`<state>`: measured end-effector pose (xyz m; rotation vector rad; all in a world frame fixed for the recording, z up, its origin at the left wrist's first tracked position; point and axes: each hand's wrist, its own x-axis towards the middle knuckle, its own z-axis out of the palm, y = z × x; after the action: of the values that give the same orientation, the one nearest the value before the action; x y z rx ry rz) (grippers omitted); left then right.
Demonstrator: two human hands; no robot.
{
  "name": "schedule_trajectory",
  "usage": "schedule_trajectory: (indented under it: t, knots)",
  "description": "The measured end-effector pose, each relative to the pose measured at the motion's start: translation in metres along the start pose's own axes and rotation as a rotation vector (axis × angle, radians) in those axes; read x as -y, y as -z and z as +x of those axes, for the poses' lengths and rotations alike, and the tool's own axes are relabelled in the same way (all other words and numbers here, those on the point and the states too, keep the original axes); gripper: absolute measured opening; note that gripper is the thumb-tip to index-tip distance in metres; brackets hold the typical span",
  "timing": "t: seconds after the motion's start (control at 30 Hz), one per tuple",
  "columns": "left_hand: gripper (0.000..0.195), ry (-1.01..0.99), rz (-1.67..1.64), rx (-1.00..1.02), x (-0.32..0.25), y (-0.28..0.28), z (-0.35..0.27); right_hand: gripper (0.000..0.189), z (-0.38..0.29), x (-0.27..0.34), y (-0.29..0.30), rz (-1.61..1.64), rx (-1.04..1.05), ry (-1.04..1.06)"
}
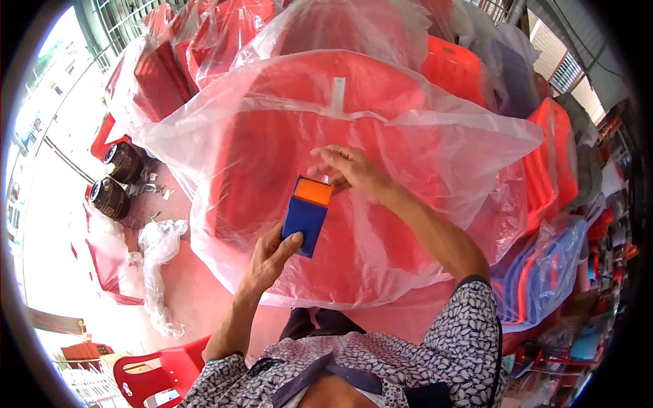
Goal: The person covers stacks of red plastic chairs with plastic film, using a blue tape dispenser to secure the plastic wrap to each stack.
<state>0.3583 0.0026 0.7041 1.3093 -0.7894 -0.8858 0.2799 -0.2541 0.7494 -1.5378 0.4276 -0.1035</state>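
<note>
In my left hand (273, 252) is a small box, with a blue lower part (305, 223) and an orange upper part (312, 190). My left thumb lies across its front near the lower end. Just above the orange end hovers my right hand (352, 168), its fingers pointing left and partly bent. A tiny pale spot shows by its fingertips, too small to make out; whether those fingers pinch anything is unclear. Below both hands spreads a large bundle of red plastic goods (326, 239), draped in clear plastic film (459, 148) with a pale strip on it.
More wrapped red goods (158, 76) stand behind. Two dark jars (109, 198) and crumpled plastic film (158, 265) lie at left. A red plastic chair (148, 375) is beside me at lower left. Stacked orange (548, 163) and wrapped blue plastic items (546, 280) stand at right.
</note>
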Motion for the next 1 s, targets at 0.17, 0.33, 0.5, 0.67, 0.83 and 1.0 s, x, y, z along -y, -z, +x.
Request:
schedule_trajectory:
  t: [0.17,0.33,0.5,0.67,0.83,1.0]
  knots:
    - [0.039,-0.054,0.060,0.029,-0.011,-0.003,-0.014,0.045,0.040,0.006,0.079,-0.675,-0.377,0.417]
    - [0.041,-0.023,0.080,0.057,-0.005,-0.006,-0.017,0.052,0.065,0.053,0.129,-1.566,-1.012,0.868]
    - [0.043,-0.029,0.098,0.013,0.003,-0.003,-0.019,0.081,0.059,0.028,0.146,-1.649,-0.879,0.363]
    - [0.044,0.004,0.096,0.017,0.000,0.001,-0.014,0.086,0.054,0.023,0.144,-1.711,-0.894,0.326]
    - [0.043,-0.034,0.108,-0.006,0.003,0.002,-0.011,0.089,0.051,0.017,0.131,-1.676,-0.945,0.338]
    - [0.042,-0.032,0.126,-0.002,0.005,0.015,-0.010,0.087,0.049,0.017,0.126,-1.689,-0.919,0.305]
